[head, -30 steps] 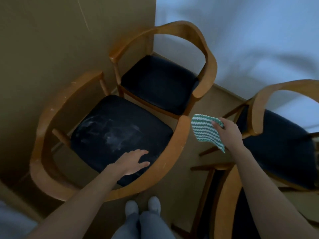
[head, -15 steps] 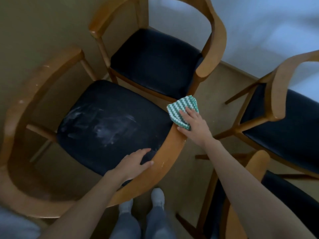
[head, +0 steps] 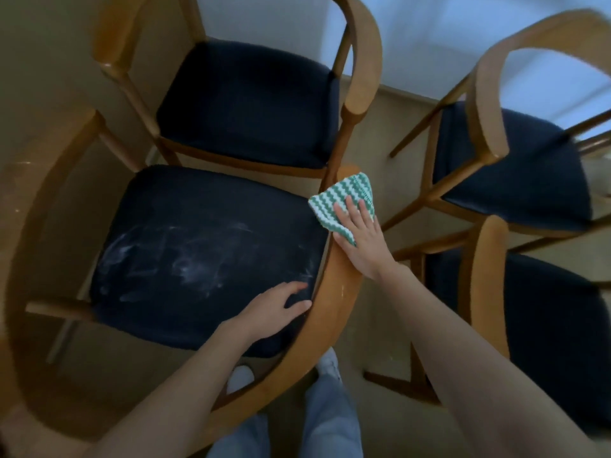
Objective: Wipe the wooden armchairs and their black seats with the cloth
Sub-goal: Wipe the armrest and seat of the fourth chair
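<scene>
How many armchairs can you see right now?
4: dusty-seated one near left, one behind it, one far right, one near right, partly cropped. More may sit out of view.

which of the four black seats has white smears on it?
The near-left chair's seat, under the left hand: whitish smears streak its middle. The far seat and the two right-hand seats look evenly dark.

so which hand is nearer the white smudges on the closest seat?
Left. The left hand rests on the seat right beside the white smudges; the right hand presses the cloth onto the armrest, off the seat.
</scene>
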{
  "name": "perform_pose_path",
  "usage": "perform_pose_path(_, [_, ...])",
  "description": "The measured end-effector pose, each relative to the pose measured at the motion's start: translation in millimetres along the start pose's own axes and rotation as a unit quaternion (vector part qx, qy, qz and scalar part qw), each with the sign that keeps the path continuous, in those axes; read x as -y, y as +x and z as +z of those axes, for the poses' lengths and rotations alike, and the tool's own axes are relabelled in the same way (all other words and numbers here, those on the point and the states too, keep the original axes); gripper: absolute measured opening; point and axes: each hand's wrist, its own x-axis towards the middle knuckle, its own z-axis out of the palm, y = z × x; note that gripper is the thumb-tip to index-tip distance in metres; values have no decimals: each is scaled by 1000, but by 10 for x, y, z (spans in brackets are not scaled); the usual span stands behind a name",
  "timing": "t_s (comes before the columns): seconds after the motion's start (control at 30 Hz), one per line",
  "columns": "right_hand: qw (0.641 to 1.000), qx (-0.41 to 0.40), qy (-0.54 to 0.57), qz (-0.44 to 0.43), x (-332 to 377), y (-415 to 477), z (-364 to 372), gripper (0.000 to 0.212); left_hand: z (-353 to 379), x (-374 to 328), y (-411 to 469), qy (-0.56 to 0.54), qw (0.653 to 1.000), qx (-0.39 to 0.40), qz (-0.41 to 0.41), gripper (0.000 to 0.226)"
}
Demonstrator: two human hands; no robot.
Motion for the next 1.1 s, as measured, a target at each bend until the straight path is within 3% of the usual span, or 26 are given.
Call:
perform_pose_path(0.2, [995,-20,77,67,398,-838,509,57,-6,95,-189,45,997,59,38,45])
perform_pose_path(0.47, [975,-75,182,101,1001,-1677,955,63,49,329,-466,1,995,87,40,38])
perform_pose_path(0.6, [973,-94,160,134,801,-1388,768,46,28,481,-554,25,995,90,23,45])
perform_pose_path(0.8, [971,-80,135,178,566,-808,588,55,38,728,-679,12,997,80,18,45])
perform_pose_path(0.9, [981,-104,58,153,691,-1057,848,59,95,776,-744,14,996,82,19,44])
perform_pose_path(1.1, [979,-136,82,126,1346,-1899,1498,62,195,708,-780,1,997,70,42,36])
